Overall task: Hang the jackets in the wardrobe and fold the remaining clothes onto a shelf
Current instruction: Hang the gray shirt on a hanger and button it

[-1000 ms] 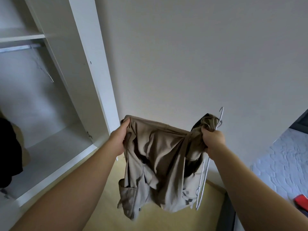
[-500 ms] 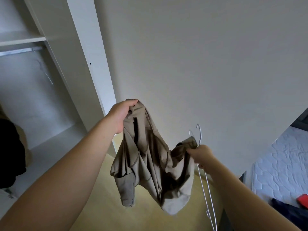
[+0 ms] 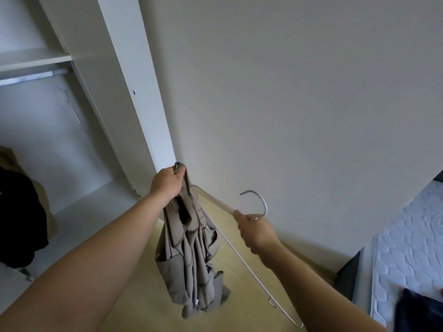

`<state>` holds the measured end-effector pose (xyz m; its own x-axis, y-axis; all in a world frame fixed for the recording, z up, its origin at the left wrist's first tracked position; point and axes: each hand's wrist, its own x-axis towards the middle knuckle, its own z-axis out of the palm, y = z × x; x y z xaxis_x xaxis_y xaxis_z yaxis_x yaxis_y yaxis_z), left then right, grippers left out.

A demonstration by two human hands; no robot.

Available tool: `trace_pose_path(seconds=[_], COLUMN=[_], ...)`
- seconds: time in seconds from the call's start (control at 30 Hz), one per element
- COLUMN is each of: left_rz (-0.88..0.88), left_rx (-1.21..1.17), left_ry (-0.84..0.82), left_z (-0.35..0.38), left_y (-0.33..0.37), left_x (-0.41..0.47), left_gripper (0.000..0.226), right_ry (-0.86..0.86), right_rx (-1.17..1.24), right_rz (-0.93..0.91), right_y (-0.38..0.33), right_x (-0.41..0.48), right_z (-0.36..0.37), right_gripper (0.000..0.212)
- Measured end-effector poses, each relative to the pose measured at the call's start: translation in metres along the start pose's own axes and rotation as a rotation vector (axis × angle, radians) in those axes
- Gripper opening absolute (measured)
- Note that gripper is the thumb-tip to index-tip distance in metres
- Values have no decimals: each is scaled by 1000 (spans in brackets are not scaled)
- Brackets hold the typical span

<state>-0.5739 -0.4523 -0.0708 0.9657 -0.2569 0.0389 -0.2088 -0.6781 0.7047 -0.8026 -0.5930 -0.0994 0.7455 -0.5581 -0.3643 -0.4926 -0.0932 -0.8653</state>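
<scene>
Right hand off one jacket — one hanger in grip

Bedroom in a home; white wardrobe with shelf and metal hanging rail, dark garment inside; quilted white mattress at right edge; pale wood floor; plain white wall.

Jacket: khaki-beige, bunched at one top edge in the left hand. The rest hangs limp in long vertical folds.

Hanger: pale, thin wire, gripped at the neck by the right hand, hook upward. One shoulder end reaches the jacket's top (how far inside, cannot tell).

Wardrobe: white, open, with a rail just under a shelf.
</scene>
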Motion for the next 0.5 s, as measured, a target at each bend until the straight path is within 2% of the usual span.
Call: trace_pose_path(seconds=[0.2,0.27,0.37,0.5], left_rz=[-66,-54,-50,23], left_rx=[-130,-124,-90,-68], left_ry=[41,31,-54,-245], left_z=[-17,-21,-21,-22], left_y=[-5,3,19,29], left_x=[11,8,-2,-10], left_gripper=[50,58,75,72], right_ry=[-87,-105,-97,10], right_rx=[-50,-54,-68,-49], right_rz=[49,59,32,-22], right_y=[-1,-6,-17,-34], right_x=[1,3,8,17], right_z=[11,16,26,39], right_gripper=[35,35,35,40])
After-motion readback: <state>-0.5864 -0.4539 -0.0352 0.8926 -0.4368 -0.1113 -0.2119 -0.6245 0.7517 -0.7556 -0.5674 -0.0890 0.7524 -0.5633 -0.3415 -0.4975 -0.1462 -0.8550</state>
